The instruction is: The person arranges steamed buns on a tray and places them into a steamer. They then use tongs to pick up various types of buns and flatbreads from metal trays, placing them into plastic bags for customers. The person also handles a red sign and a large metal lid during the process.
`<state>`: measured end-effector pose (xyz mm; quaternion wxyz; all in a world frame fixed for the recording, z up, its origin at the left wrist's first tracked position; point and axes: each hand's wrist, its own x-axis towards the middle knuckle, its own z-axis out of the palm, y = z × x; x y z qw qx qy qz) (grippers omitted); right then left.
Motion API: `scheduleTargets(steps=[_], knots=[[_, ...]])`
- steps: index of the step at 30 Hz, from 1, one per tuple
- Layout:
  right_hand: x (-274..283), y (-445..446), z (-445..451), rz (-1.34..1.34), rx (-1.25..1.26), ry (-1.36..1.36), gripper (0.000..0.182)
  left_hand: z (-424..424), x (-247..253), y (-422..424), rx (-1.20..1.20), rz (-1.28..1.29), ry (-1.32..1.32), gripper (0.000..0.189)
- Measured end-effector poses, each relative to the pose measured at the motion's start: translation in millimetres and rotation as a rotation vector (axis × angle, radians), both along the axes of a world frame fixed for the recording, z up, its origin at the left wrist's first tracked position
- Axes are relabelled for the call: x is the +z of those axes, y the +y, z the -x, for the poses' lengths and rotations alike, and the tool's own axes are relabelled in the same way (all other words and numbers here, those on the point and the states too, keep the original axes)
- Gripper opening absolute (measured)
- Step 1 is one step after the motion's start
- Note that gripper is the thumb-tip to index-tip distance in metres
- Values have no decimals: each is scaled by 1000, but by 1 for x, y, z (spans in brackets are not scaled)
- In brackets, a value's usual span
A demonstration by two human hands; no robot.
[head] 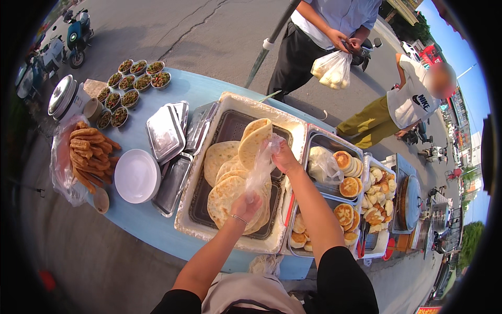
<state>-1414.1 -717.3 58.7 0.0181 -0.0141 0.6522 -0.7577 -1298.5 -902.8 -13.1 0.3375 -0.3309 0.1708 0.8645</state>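
Observation:
A clear plastic bag (259,168) stretches between my two hands above a white foam box (239,244). My right hand (284,157) grips its upper end. My left hand (247,206) holds the lower end, over the stacked flatbreads. A folded flatbread (251,147) lies against the upper part of the bag, just left of my right hand; whether it is inside the bag I cannot tell. Round flatbreads (225,198) overlap in a pile on dark perforated trays (198,208) inside the box. Part of the pile is hidden by the bag and my left hand.
Left are foil containers (165,133), a white bowl (137,176), fried dough sticks (88,151) and filled cups (127,82). Right are trays of browned cakes (345,214) and buns (378,188). A pole (270,43) rises behind the table. One person (329,23) holds a bag; another (408,94) stands nearby.

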Motion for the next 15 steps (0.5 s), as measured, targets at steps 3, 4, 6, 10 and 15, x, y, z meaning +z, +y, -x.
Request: scheduleTargets(steps=[3,4,6,10,15], knots=[[54,-4,-73,544,9,-162,53,22,51,-31,157,78,-73,17],[54,-2,-94,582,28,-270,60,32,32,-44,175,57,-26,18],[68,-19,-133,618,57,-207,59,42,33,-59,206,98,102,21],[56,-48,-217,564,-404,-207,44,31,133,-77,19,351,516,25],[53,-66,-282,-108,-619,-119,39,-11,177,-87,-169,347,905,31]])
